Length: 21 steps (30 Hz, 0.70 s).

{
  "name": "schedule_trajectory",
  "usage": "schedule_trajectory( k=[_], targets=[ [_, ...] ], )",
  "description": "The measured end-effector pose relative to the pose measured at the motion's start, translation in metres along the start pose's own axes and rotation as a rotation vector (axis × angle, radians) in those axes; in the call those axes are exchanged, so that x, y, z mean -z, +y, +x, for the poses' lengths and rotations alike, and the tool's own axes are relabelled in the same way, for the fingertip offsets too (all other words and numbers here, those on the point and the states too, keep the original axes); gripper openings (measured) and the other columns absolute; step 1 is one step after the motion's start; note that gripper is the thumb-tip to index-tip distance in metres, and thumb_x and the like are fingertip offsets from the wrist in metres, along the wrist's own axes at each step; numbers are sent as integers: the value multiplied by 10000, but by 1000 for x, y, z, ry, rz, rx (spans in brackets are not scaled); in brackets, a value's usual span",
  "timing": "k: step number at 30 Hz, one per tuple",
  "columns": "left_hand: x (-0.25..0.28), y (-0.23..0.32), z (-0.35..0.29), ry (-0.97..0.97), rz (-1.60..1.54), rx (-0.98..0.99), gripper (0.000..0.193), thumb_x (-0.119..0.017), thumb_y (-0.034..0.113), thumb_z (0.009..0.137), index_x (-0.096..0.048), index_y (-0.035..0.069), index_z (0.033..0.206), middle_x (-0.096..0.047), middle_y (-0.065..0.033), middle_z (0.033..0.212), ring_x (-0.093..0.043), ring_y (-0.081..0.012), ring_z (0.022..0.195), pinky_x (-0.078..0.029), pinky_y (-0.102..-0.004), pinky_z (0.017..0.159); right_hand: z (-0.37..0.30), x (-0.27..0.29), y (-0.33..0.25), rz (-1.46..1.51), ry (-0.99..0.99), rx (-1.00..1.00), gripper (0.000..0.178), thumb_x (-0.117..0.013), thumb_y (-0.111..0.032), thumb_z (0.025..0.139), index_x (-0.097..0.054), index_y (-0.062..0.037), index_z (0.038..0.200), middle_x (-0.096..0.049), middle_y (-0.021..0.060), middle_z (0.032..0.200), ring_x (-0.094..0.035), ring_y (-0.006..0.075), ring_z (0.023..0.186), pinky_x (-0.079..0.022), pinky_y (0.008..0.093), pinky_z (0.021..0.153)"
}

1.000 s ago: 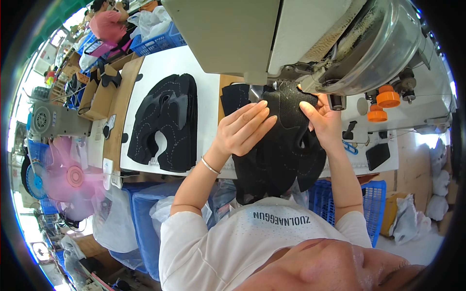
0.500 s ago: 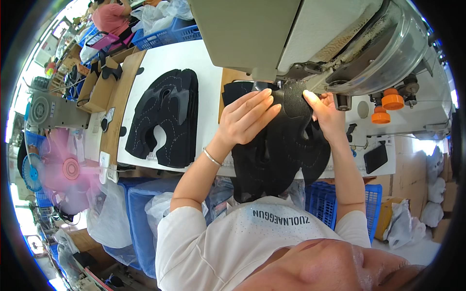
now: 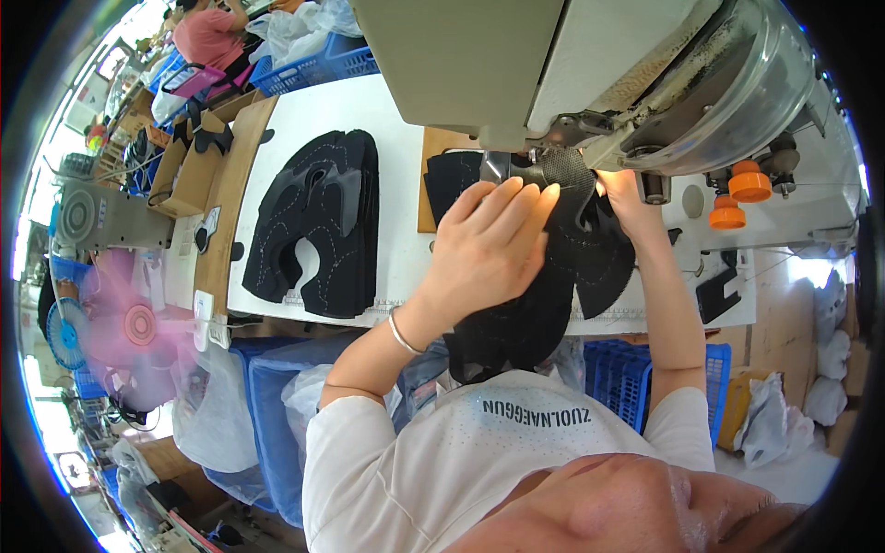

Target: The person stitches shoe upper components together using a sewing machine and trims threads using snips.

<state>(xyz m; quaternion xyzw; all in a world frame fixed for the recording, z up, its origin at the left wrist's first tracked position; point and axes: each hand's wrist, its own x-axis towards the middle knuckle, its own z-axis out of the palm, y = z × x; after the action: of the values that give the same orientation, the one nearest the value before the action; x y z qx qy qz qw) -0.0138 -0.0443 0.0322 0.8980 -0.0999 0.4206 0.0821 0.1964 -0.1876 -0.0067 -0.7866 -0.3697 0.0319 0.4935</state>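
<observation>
- We sit at a big grey sewing machine (image 3: 590, 83). Its head hangs right over our hands, so the needle spot is hidden from us. We think a fingertip could slide under it without us seeing.
- The white table (image 3: 304, 138) holds a tall stack of black shoe pieces (image 3: 318, 226) well to our left. It sits near the front edge, and we think a bump from our elbow could knock it off.
- The black shoe upper (image 3: 590, 249) we work on lies under the machine head and droops over the table edge toward our lap. Its hanging weight could pull the seam crooked.
- Our left hand (image 3: 484, 258) lies flat on the upper with fingers spread and pressing down. If it lifts, the piece could slip.
- Our right hand (image 3: 627, 198) holds the upper's far edge close to the machine. We cannot tell if it pinches or just pushes. It is the hand closest to danger.
- Two orange thread spools (image 3: 739, 194) stand at the right. Their thread could snag.
</observation>
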Motion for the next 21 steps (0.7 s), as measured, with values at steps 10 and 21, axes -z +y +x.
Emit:
schedule_trajectory(
  k=[10, 21],
  targets=[
    [-3, 10, 6, -74, 246, 77, 450, -680, 418, 806, -689, 126, 1148, -593, -86, 1063, -563, -268, 1083, -446, -400, 944, 1, -1, 15, -44, -36, 16, 305, -709, -68, 759, -546, -10, 1010, -604, 112, 922, -595, 271, 886, -462, 375, 806],
    [3, 3, 7, -63, 227, 120, 356, -711, 254, 782, -695, 118, 1111, -610, -78, 1137, -548, -286, 1203, -413, -438, 1028, -22, -8, -50, 399, 66, -18, 131, -663, -23, 859, -540, -9, 904, -585, 45, 691, -556, 113, 552, -435, 251, 524]
  ],
)
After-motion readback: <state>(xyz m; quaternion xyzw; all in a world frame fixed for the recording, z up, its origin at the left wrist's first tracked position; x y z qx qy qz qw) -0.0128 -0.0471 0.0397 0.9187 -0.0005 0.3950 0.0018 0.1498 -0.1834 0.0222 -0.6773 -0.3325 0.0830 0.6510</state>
